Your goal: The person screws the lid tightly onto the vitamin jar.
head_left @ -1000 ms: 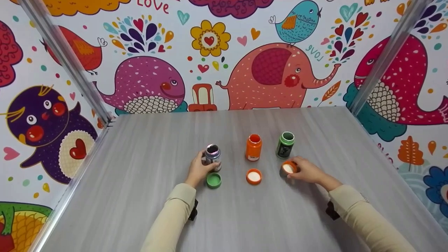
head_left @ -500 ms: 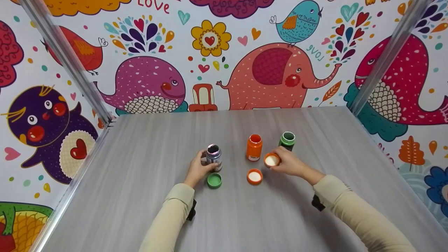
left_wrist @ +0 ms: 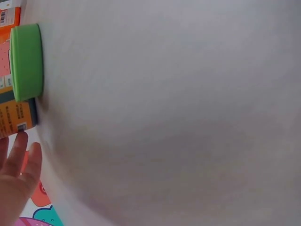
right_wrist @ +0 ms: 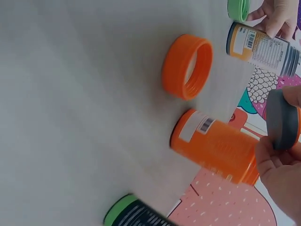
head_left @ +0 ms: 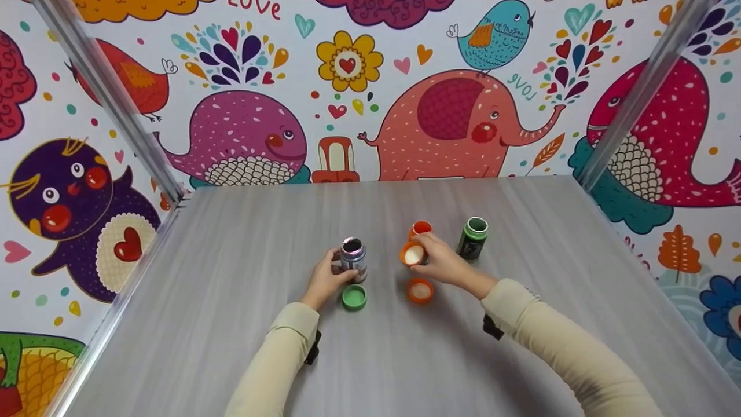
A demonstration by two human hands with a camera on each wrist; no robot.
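Observation:
My left hand (head_left: 327,282) grips a small open jar (head_left: 354,262) with a dark mouth, standing upright on the table. Close in front of that jar lies a green lid (head_left: 354,297), inside facing up. With thumb and fingers, my right hand (head_left: 450,265) pinches a lid (head_left: 413,254) in the air, its white inner face and orange rim toward me. The right wrist view shows the grey outer side of this held lid (right_wrist: 281,120). Partly behind the hand stands an open orange jar (head_left: 421,228). An orange lid (head_left: 420,291) lies in front of it.
An open green-rimmed jar (head_left: 473,238) stands to the right of the orange one. The grey table (head_left: 231,249) ends at printed walls behind and at the sides, with metal posts (head_left: 622,110) at the corners.
My right hand has carried the held lid leftward, from in front of the green-rimmed jar to in front of the orange jar. My left hand stays on its jar.

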